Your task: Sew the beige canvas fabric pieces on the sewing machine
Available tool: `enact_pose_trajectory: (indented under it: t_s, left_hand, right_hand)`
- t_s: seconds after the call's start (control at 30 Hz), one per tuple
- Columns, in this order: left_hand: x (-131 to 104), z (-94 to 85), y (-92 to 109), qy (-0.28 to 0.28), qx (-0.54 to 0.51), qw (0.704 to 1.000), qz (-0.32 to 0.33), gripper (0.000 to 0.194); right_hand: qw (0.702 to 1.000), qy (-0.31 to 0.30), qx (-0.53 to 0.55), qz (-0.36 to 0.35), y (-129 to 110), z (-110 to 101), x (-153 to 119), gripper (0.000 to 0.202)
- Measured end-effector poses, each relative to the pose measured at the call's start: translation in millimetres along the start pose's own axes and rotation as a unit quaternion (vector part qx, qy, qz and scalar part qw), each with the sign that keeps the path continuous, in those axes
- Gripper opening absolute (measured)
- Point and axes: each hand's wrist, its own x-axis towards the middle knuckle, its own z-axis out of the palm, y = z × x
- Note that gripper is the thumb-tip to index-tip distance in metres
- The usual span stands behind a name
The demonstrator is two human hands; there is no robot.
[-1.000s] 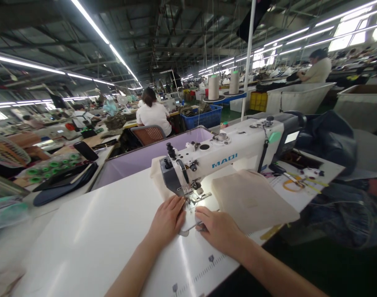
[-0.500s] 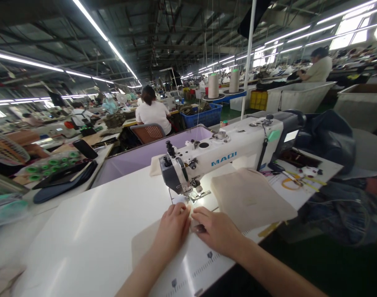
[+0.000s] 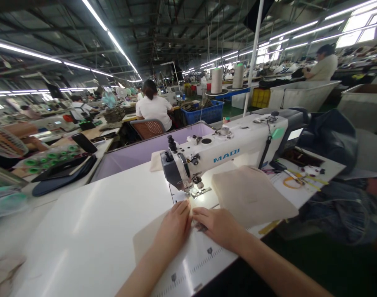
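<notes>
My left hand (image 3: 175, 226) lies over a beige fabric piece (image 3: 145, 237), its fingers together and closed on the cloth's edge just in front of the presser foot (image 3: 199, 190). Close beside it, my right hand (image 3: 217, 226) is closed, thumb and fingertips bent inward at the same edge. A small dark, shiny thing (image 3: 201, 227) shows under the right fingers; its kind is not clear. The white sewing machine (image 3: 228, 150) stands over the work with its lamp lit. Part of the cloth is hidden beneath my left hand and forearm.
Right of the needle area lies a larger beige fabric panel (image 3: 253, 196). Scissors (image 3: 295, 177) and a yellow tape lie by the machine's base. A lilac-lined bin (image 3: 129, 159) borders the table's far side. Thread cones (image 3: 216, 81) stand behind. A co-worker (image 3: 154, 108) sits ahead.
The camera view has shifted slightly. Both hands stay at the cloth before the presser foot; the left fingers now lie flatter and straighter.
</notes>
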Motion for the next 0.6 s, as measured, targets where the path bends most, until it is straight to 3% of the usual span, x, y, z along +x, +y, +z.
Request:
enact_pose_trajectory:
  t_s: [0.23, 0.6]
  left_hand:
    - [-1.9, -1.7, 2.2, -0.018, 0.066, 0.997, -0.034, 0.033]
    - [-4.0, 0.3, -3.0, 0.004, 0.066, 0.998, -0.016, 0.036]
  right_hand:
    - [1.0, 0.015, -0.02, 0.009, 4.8, 4.5, 2.5, 0.029]
    - [1.0, 0.017, 0.009, 0.019, 4.3, 4.9, -0.9, 0.031]
